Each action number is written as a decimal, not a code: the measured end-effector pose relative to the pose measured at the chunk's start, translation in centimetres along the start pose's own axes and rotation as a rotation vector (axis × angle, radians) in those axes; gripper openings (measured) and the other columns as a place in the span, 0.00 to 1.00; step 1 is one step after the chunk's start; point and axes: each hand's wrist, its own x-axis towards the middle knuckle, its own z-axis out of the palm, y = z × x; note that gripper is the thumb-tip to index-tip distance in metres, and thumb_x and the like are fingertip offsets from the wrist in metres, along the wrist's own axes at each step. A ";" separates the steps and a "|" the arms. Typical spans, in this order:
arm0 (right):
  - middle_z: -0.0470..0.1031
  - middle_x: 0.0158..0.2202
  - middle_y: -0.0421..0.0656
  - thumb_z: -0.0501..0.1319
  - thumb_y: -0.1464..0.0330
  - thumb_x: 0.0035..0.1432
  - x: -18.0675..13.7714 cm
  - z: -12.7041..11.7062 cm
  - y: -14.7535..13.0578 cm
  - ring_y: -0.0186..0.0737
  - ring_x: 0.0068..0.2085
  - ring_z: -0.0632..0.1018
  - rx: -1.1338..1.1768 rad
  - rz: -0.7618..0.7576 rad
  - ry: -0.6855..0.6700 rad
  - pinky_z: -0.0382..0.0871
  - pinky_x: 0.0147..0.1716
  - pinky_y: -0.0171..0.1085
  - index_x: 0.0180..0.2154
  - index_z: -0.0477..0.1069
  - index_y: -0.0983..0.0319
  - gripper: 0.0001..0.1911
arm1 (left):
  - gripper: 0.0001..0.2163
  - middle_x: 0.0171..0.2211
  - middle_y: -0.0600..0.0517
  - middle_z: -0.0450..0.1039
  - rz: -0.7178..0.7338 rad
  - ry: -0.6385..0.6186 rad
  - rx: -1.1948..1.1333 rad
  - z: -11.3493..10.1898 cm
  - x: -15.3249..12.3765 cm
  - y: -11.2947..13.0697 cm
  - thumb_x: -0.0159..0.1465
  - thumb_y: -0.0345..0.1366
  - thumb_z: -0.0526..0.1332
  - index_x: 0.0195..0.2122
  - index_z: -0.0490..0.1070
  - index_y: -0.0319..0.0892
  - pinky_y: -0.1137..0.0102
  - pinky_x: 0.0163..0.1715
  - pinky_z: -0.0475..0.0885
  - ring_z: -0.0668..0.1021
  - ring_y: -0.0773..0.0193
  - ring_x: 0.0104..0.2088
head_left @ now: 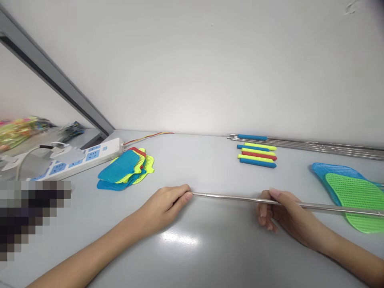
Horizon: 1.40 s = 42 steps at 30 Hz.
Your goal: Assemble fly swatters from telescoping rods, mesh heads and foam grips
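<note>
Over the tabletop [210,168], the left hand [168,206] is pinching a metal rod [231,197], the right hand [286,216] loosely holding it (seemingly steadying), next calling for even support.

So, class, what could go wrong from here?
On the right hand, the lower fingers hang below the metal rod, so if the left hand slipped, the rod might drop. The rod also crosses in front of the green mesh piece and leaves the picture, so a swing could knock something unseen.
</note>
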 end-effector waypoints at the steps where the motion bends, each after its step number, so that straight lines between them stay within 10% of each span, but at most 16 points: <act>1: 0.67 0.21 0.44 0.42 0.62 0.58 0.0 0.0 0.0 0.34 0.21 0.67 0.001 0.000 -0.001 0.58 0.20 0.33 0.23 0.66 0.65 0.22 | 0.13 0.20 0.58 0.58 -0.002 -0.001 0.002 0.0 0.0 0.0 0.62 0.39 0.41 0.25 0.58 0.43 0.74 0.24 0.57 0.63 0.70 0.21; 42: 0.69 0.26 0.43 0.37 0.59 0.59 -1.1 0.2 -1.0 0.38 0.29 0.69 -0.573 -0.038 -0.154 0.62 0.31 0.36 0.27 0.67 0.61 0.25 | 0.11 0.19 0.56 0.57 0.193 -0.053 0.148 1.2 -0.5 -0.7 0.62 0.34 0.41 0.23 0.54 0.42 0.72 0.24 0.56 0.62 0.68 0.20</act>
